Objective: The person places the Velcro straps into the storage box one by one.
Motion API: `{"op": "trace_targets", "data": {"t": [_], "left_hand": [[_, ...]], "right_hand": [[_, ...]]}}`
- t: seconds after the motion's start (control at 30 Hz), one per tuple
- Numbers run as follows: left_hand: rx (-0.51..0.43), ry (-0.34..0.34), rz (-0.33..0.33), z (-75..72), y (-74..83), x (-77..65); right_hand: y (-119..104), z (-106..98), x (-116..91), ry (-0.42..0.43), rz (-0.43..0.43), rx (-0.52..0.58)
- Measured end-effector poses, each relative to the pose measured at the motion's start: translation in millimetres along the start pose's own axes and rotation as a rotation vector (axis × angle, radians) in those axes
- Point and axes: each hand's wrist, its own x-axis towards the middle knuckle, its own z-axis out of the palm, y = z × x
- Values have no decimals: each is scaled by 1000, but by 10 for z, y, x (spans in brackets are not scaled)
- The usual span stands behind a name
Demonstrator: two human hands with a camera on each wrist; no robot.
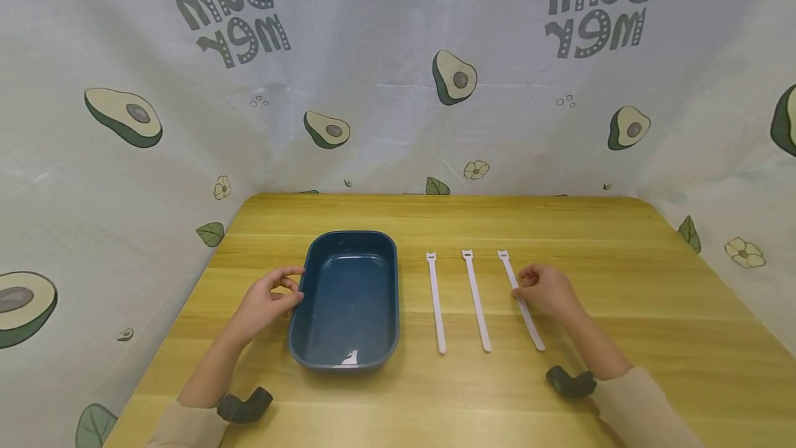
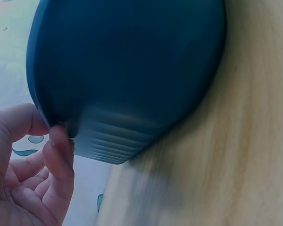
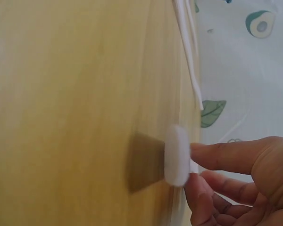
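Observation:
A dark blue rectangular tray (image 1: 351, 316) sits on the wooden table, left of centre. My left hand (image 1: 264, 304) pinches the tray's left rim between thumb and index finger, as the left wrist view also shows. Several steps of ribbing mark the tray's outer wall (image 2: 118, 136). Right of the tray are three white hook-and-loop cable ties with slotted heads: a left one (image 1: 437, 303), a middle one (image 1: 477, 301) and a right one (image 1: 531, 329). My right hand (image 1: 550, 292) pinches the right tie near its middle. Its rounded tail end (image 3: 177, 157) casts a shadow on the table.
The wooden table (image 1: 653, 310) reaches back to a white curtain (image 1: 385, 54) printed with avocados, which hangs behind and on both sides. A black angled piece (image 1: 245, 406) is at the left wrist, another black piece (image 1: 570, 382) at the right.

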Motion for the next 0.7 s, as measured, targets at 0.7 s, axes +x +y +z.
{"op": "trace_targets", "data": {"t": [0.7], "left_hand": [[-24, 0, 35, -15, -188, 66]], "right_hand": [[-57, -7, 25, -25, 80, 21]]}}
